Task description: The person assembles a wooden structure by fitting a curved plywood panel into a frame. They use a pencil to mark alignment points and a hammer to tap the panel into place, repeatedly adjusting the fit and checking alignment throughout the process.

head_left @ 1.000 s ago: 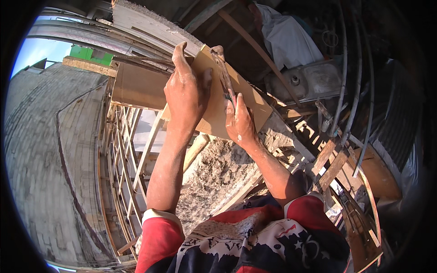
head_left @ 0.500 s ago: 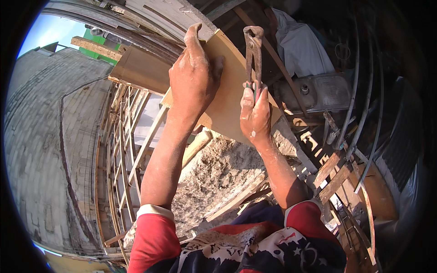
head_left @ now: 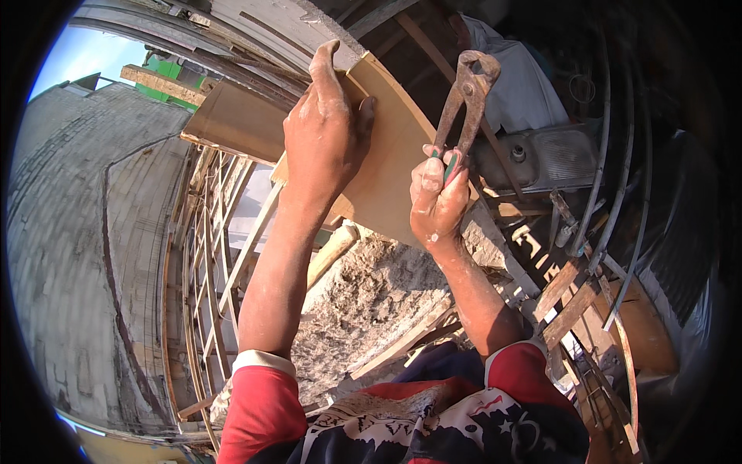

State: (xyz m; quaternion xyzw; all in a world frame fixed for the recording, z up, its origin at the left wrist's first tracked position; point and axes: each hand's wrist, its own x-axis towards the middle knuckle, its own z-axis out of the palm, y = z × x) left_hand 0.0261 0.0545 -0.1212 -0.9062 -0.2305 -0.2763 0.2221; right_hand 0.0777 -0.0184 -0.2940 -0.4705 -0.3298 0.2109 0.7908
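Note:
My right hand (head_left: 442, 197) is closed around the handles of rusty pincers (head_left: 467, 94). Their jaws point upward, and bits of green show on the grips. Behind both hands is a tan wooden panel (head_left: 386, 166), tilted, its top corner against a grey concrete beam (head_left: 331, 31). My left hand (head_left: 325, 131) grips this panel near its upper left side, with one finger stretched upward and the thumb lying over the face. The other left fingers are partly hidden.
A brown board (head_left: 236, 120) juts out at the left beside a wooden lattice (head_left: 220, 232) and a grey block wall (head_left: 69, 232). Rough rubble (head_left: 371, 286) lies below. At right are a metal sink (head_left: 560, 158), white sheeting (head_left: 514, 77), bent strips and scrap timber (head_left: 568, 309).
The pincers have swung to the right and tilted, with their handles wider apart. My right hand has turned slightly with them. My left hand stays at almost the same place on the panel.

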